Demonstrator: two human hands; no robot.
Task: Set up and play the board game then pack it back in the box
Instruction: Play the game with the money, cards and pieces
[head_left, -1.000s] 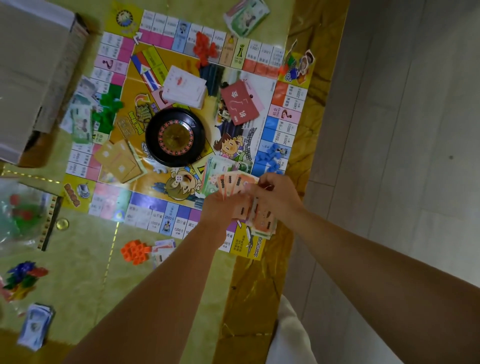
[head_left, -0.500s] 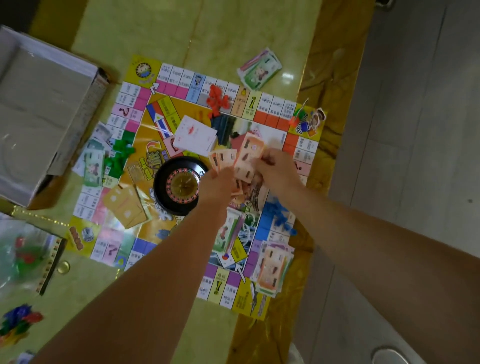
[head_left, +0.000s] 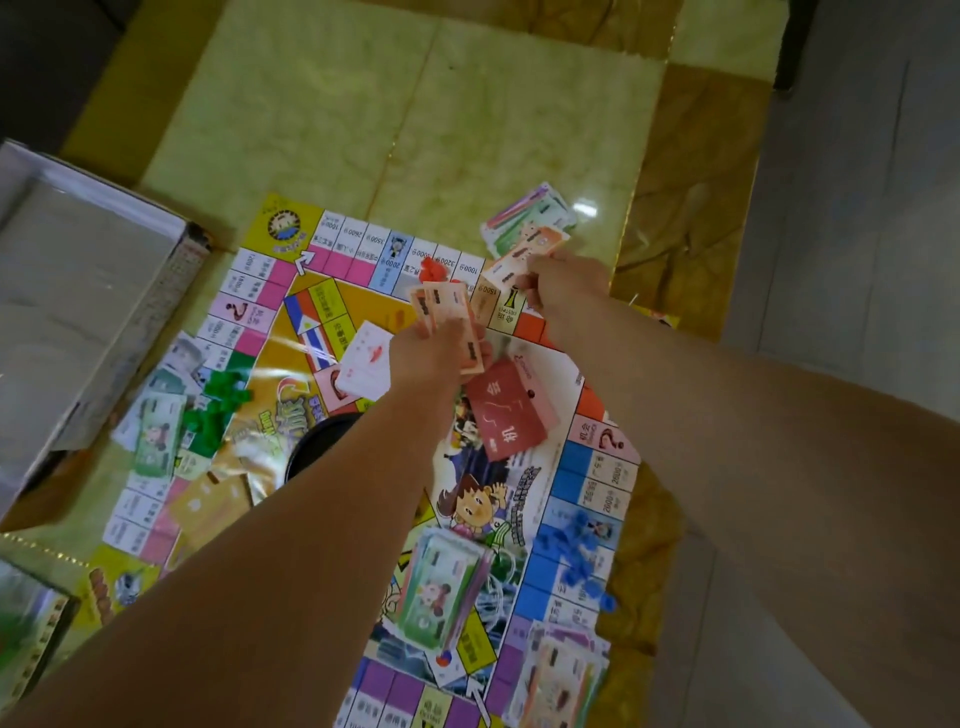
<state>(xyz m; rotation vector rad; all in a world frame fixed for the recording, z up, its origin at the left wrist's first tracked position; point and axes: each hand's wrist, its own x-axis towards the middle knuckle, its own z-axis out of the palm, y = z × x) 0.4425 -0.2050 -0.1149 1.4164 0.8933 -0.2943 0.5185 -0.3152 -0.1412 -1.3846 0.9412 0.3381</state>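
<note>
Above the board (head_left: 363, 306), left fingers (head_left: 452, 335) curled round fanned banknotes (head_left: 439, 306), right fingers (head_left: 529, 283) pinching one.

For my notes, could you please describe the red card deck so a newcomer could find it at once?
Start from the game board on the table. Near its middle, close to the left hand, lies the red card deck. It alone is dark red with white characters; the neighbouring white deck is pale.
</note>
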